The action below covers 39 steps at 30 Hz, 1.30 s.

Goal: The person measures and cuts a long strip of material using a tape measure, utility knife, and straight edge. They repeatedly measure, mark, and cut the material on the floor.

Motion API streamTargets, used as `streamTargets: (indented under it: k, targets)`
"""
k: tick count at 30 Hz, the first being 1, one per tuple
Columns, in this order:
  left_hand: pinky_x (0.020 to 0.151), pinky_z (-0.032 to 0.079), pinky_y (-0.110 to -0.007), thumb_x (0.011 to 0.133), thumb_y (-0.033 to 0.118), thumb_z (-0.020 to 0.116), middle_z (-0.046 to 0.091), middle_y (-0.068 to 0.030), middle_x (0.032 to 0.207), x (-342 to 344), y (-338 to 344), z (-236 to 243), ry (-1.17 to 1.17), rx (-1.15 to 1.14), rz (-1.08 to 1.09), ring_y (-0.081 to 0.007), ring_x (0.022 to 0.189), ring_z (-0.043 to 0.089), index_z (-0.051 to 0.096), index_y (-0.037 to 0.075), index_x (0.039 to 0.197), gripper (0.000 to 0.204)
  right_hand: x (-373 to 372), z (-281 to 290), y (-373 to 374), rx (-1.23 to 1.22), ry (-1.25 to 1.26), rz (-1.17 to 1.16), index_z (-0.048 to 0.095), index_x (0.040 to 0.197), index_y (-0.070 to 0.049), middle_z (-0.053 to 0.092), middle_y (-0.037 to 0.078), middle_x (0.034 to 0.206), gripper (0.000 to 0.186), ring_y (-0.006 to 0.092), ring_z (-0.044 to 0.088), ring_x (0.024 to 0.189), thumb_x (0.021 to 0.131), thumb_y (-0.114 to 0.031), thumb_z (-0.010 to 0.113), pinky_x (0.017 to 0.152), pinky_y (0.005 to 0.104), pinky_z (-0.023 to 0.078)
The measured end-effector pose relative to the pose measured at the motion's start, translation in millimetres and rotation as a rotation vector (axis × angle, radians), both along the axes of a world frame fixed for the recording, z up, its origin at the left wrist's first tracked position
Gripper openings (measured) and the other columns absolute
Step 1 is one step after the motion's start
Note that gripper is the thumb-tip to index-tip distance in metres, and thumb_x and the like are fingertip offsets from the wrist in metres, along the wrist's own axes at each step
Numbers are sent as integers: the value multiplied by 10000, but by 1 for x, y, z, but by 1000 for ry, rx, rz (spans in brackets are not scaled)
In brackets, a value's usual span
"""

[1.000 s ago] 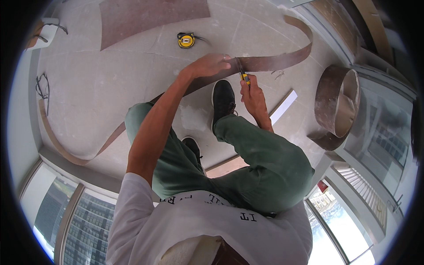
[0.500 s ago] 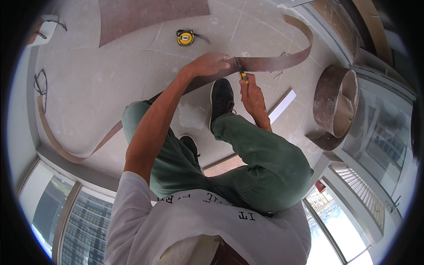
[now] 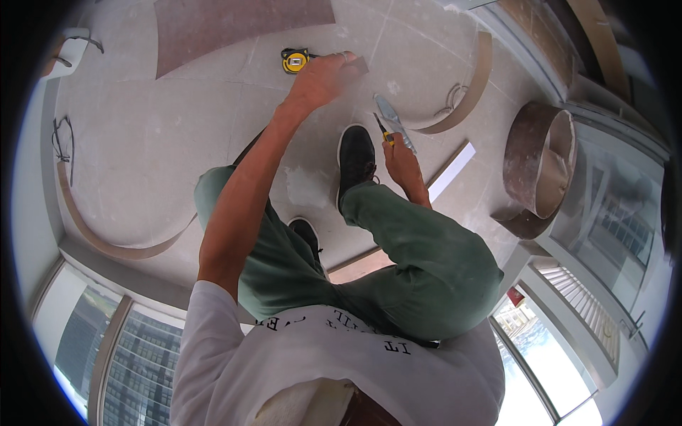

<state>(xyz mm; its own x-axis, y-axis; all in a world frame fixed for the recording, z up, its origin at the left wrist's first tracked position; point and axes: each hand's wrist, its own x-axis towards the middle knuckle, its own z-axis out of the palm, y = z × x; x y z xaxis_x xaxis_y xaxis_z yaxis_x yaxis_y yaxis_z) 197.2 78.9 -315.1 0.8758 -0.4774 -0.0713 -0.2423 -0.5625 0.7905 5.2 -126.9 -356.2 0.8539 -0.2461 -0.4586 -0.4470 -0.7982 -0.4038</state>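
My left hand (image 3: 320, 79), slightly blurred, is closed on the end of a brown strip (image 3: 357, 67), raised beside the yellow and black tape measure (image 3: 295, 62). Behind my left forearm the strip is mostly hidden; a curved length of strip (image 3: 121, 250) shows at the far left. In my closed right hand (image 3: 403, 165) is a yellow and black utility knife (image 3: 386, 130), blade pointing up and left. Just beyond it lies a long pale grey-blue piece (image 3: 393, 117) whose kind I cannot make out. A separate curved piece of strip (image 3: 477, 89) rests to the right.
A large brown sheet (image 3: 241, 32) covers the floor at the far side. On the right stands a brown roll (image 3: 527, 156) near the glass door. A white flat bar (image 3: 453, 170) lies by my right wrist. My shoe (image 3: 356, 157) is between my hands.
The strip has come apart at the knife. My left hand has lifted its end up and away, while the right piece has dropped back. The right hand with the knife has drawn slightly nearer me.
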Motion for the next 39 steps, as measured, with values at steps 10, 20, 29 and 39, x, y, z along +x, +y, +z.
streamTargets:
  k: [10, 20, 29, 39]
  targets:
    - [885, 496, -367, 991, 339, 572, 683, -232, 1118, -15, 5, -35, 36, -109, -22, -369, 1021, 659, 627, -46, 1205, 445, 9, -19, -67, 105, -320, -417, 517, 1174, -29, 657, 187, 953, 429, 324, 640, 791, 912, -326, 682, 748, 409, 509]
    - [789, 475, -315, 1009, 344, 562, 666, -156, 907, -8, -4, -43, 172, -224, -14, -184, 820, 595, 625, -51, 1193, 441, -100, -71, -189, -350, -337, -419, 445, 1384, -28, 562, 222, 1261, 670, 353, 613, 1087, 845, -291, 744, 945, 464, 488]
    - [680, 437, -300, 1006, 358, 580, 586, -74, 780, -15, -19, -15, 257, -298, -176, -136, 702, 484, 630, -22, 1183, 421, 95, 11, -2, 916, -242, -205, 505, 1324, -59, 598, 101, 1200, 542, 160, 616, 1018, 873, -199, 770, 864, 303, 520]
    - [864, 497, -408, 950, 438, 637, 697, -176, 1043, -15, 60, -11, 151, 355, -7, -309, 940, 669, 588, 59, 1274, 501, 199, -26, -76, 802, -388, -520, 639, 975, -69, 661, 6, 840, 341, 80, 592, 631, 798, -291, 827, 601, 227, 495]
